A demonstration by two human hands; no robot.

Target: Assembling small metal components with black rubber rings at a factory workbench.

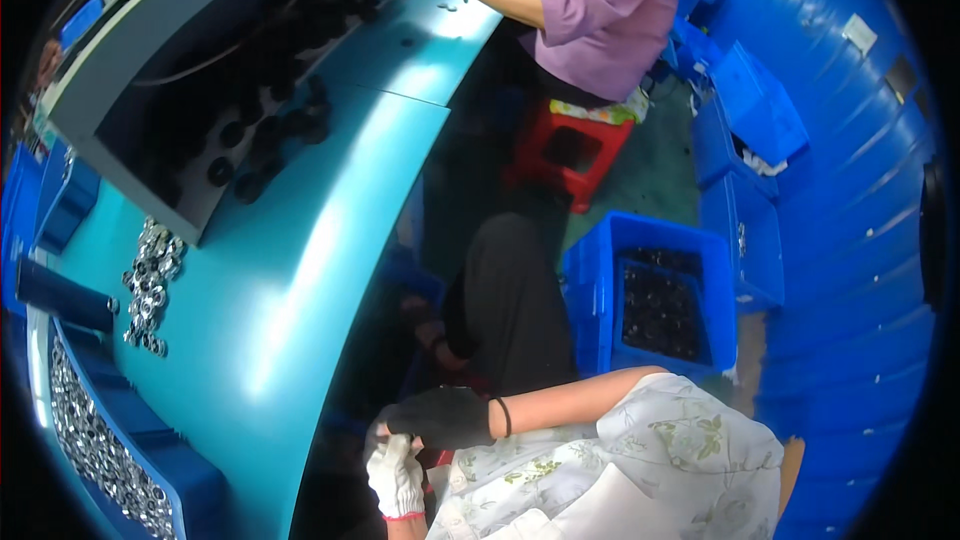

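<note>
Glare streaks the teal tabletop [290,280]; edges bend into black.

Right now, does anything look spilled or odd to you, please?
Two things: shiny metal pieces lie loose on the teal table, outside the blue bin of similar-looking pieces, perhaps spilled; and the right hand is gloved dark, the left hand white, a mismatch.

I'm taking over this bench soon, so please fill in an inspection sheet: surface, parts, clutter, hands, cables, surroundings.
Surface: teal table, with bright glare.
Parts: shiny metal pieces piled on it, more in the blue tray; dark rings by the grey hood.
Clutter: blue floor bin holding dark pieces.
Hands: white-gloved left hand meets black-gloved right hand; anything held is unclear.
Cables: nothing seen clearly.
Surroundings: co-worker on a red stool; blue wall.
</note>
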